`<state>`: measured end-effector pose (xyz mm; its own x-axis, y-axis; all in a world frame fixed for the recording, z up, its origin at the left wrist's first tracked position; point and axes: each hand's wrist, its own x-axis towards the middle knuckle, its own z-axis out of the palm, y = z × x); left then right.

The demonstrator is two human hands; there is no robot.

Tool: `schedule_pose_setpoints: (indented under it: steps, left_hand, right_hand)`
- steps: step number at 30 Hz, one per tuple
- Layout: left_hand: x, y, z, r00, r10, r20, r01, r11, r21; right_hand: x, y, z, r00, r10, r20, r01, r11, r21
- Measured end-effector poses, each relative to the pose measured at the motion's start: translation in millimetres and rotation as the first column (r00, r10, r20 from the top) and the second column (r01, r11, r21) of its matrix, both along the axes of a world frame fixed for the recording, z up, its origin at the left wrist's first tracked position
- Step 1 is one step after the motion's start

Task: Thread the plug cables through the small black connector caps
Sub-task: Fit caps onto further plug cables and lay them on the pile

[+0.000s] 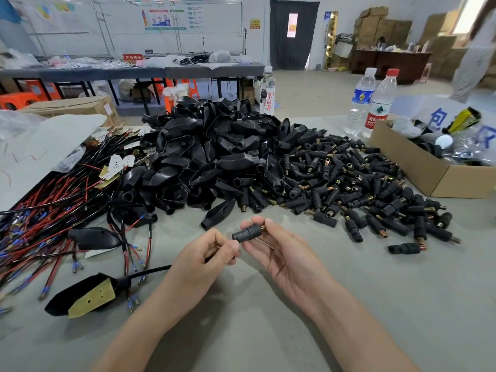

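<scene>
**Cap and cable held together over the table**

The right hand pinched a small black connector cap between thumb and fingertips, its brass threaded end pointing right, its dark open end pointing left. The left hand was curled round the end of a black plug cable, thumb tip just beside the cap's open end. Whether the cable tip had entered the cap could not be told.

Both hands hung above the middle of the grey table, near its front edge. The cable ran left to a black plug shell with a brass plate, lying by the left edge.

Behind the hands lay a spread of loose connector caps, and left of it a heap of larger black housings. Red and black wires sprawled along the left edge. A cardboard box and two water bottles stood at the far right.
</scene>
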<state>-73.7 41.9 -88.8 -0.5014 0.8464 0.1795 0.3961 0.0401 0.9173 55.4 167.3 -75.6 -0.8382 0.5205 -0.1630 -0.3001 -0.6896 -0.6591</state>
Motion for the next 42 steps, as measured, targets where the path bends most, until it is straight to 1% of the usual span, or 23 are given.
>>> schedule_pose_setpoints:
  steps: [2,3,6,8,10,13,16,20,23,30,35,38,42]
  left_hand:
    - [-3,-2,-1,1.0,-0.009,-0.018,0.009,1.0,0.004]
    - [-4,-3,-2,0.999,-0.016,-0.051,0.016,1.0,-0.005]
    - [-9,-9,-7,0.973,-0.023,-0.231,0.005,0.997,-0.08]
    - [-10,-10,-10,0.955,-0.004,-0.296,-0.028,0.994,-0.104]
    - [-9,-10,-10,0.96,0.014,-0.281,-0.038,0.996,-0.079]
    - [-6,-9,-9,0.967,0.016,-0.254,-0.015,1.0,0.005]
    - [-3,-9,-7,0.962,0.03,-0.27,-0.017,0.999,0.05]
    - [-1,-8,-6,0.946,0.064,-0.317,-0.033,0.994,0.102]
    - [0,-7,-8,0.932,0.079,-0.353,-0.045,0.994,0.103]
    - [-3,-3,-12,0.942,0.154,-0.298,-0.119,0.984,0.134]
    - [1,-4,-11,0.915,0.214,-0.342,-0.173,0.974,0.147]
    - [2,-5,-8,0.898,0.231,-0.375,-0.189,0.971,0.145]
    - [3,-7,-7,0.896,0.228,-0.381,-0.185,0.972,0.146]
  right_hand:
    - [0,1,0,1.0,0.014,0.002,-0.014,1.0,0.022]
    - [1,1,0,1.0,0.022,0.008,-0.022,0.999,0.043]
    - [2,1,1,0.998,0.043,0.049,-0.049,0.99,0.13]
    - [2,0,1,0.997,0.036,0.069,-0.048,0.981,0.186]
    - [1,0,2,0.998,0.005,0.067,-0.019,0.979,0.205]
    - [2,2,4,0.997,-0.036,0.062,0.026,0.987,0.161]
    - [3,3,5,0.998,-0.038,0.045,0.033,0.995,0.093]
    - [3,3,6,0.999,-0.03,0.029,0.029,0.998,0.047]
    - [1,2,4,1.0,-0.006,0.021,0.006,1.0,0.001]
    - [-2,4,-2,1.0,0.016,-0.009,-0.017,0.998,-0.058]
    - [-2,6,-5,0.999,0.03,-0.014,-0.031,0.996,-0.082]
    - [-3,7,-5,0.999,0.033,-0.033,-0.036,0.994,-0.102]
    - [-3,7,-6,0.999,0.03,-0.041,-0.035,0.992,-0.12]
